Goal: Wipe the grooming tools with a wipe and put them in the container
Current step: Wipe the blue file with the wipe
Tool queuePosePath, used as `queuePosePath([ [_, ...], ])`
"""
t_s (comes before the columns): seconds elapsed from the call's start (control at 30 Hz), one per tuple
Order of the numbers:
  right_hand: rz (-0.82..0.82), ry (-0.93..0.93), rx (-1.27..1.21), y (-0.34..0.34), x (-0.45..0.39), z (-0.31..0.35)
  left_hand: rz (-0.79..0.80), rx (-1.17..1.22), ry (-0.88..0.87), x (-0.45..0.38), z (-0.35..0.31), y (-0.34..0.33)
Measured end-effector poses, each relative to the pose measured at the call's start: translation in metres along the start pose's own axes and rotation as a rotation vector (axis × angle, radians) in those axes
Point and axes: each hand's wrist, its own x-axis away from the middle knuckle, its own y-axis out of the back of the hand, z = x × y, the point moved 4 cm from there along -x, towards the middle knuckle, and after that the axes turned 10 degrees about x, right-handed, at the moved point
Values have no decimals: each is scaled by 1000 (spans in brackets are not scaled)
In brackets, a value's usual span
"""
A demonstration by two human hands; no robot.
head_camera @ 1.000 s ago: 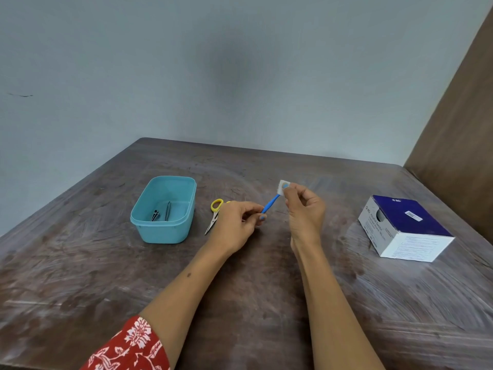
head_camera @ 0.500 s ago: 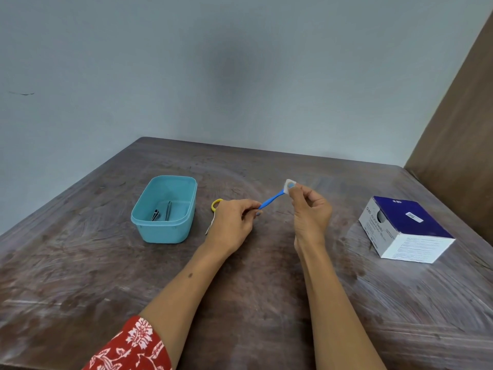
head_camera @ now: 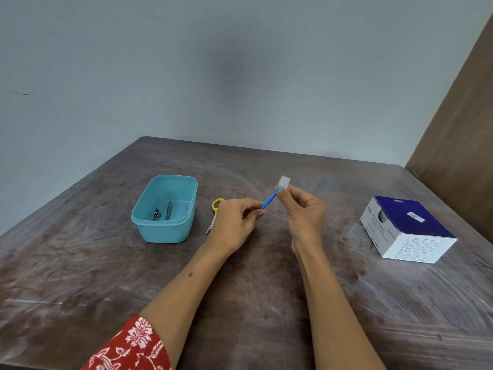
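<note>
Head view: left hand (head_camera: 234,222) pinches the near end of a thin blue tool (head_camera: 268,202) w/ curled fingers (head_camera: 260,213), held above the counter (head_camera: 80,276). Right hand (head_camera: 304,212) pinches a small white wipe (head_camera: 284,181) around the tool's far tip. Teal container (head_camera: 165,231) sits to the left w/ two metal tools (head_camera: 163,212) inside; yellow-handled scissors (head_camera: 214,212) lie just beside it, partly behind the left hand. Blue-white box (head_camera: 408,231) at right, well apart.

A worn dark wooden table (head_camera: 80,276) meets a pale blue-grey wall (head_camera: 186,62), a brown panel (head_camera: 464,124) at right.
</note>
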Motion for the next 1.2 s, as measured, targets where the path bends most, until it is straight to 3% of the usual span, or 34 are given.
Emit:
queuePosePath([
  [0.37, -13, -79, -105, 3, -1, -5, -16, 278, 162, 3, -3, -6],
  [0.57, 91, 7, 3, -4, 3, -1, -21, 301, 175, 3, -3, -5],
  [1.2, 102, 11, -32, -5, 6, 4, 23, 347, 219, 6, -8, -9],
])
